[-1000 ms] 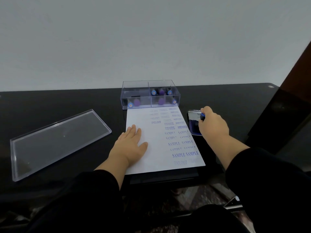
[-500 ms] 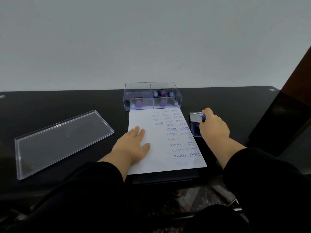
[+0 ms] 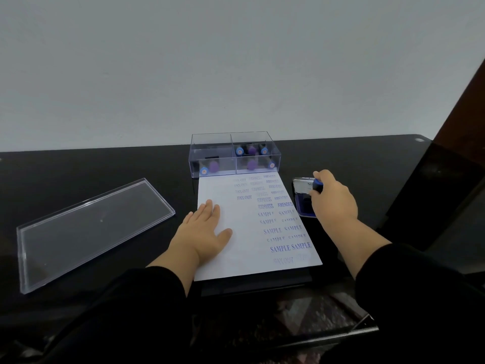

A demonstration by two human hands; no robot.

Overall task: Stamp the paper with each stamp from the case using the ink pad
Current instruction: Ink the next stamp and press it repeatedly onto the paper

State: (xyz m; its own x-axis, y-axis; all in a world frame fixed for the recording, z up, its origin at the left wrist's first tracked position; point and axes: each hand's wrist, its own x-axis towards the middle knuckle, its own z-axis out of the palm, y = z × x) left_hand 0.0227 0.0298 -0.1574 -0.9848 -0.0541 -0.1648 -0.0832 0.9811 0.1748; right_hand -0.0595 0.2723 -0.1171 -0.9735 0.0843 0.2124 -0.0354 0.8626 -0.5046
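Black sleeves at the near edge, one per arm, lead onto a black table (image 3: 78, 166).

Item 1, left hand (image 3: 202, 232): flat on the paper (image 3: 236, 258), fingers straight and together, thumb spread toward 3 o'clock, pinning the sheet's left half. Holds nothing.

Item 2, paper: white sheet at centre, its right column filled with blue impressions reading FAX OUT, EXPRESS, AMENDED and SAMPLE; the left half is bare.

Item 3, right hand (image 3: 334, 199): at 3 o'clock of the sheet, fingers curled round a stamp (image 3: 317, 185) with a blue handle, held down over the ink pad (image 3: 304, 203). Whether the stamp face touches the pad is hidden by the hand.

Item 4, ink pad: open, blue, just beside the paper's right edge, its silver lid (image 3: 303, 184) hinged back toward 12 o'clock.

Item 5, case (image 3: 210, 143): clear, divided, at 12 o'clock touching the sheet's top edge; several blue and purple stamps lie inside.

Item 6, clear cover (image 3: 86, 229): well apart at 9 o'clock.

Handling note, as judgement: the step in hand is inking. Press squarely and evenly, lift straight up, carry to a bare patch of the sheet, set down level without rocking; several faint impressions suggest fuller inking helps. Keep the left palm pinning the sheet.
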